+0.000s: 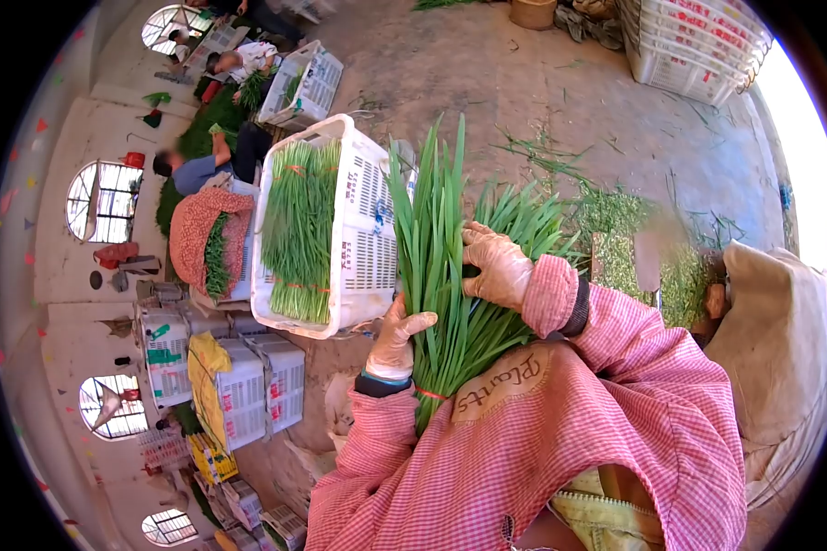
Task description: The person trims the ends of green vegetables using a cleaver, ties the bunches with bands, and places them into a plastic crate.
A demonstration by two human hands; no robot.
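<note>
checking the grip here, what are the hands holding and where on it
Both hands hold one bundle of green chives. The left hand grips the stalks above the red tie; the right hand rests on the leaves higher up.

Bundle of long green chives [450, 275], flat-leaved; tied with red band near base; tips fanned out

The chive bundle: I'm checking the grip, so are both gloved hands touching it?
Touching. The head view shows the left hand wrapped around the chive bundle near its tied end, and the right hand pressed onto the leaves.
</note>
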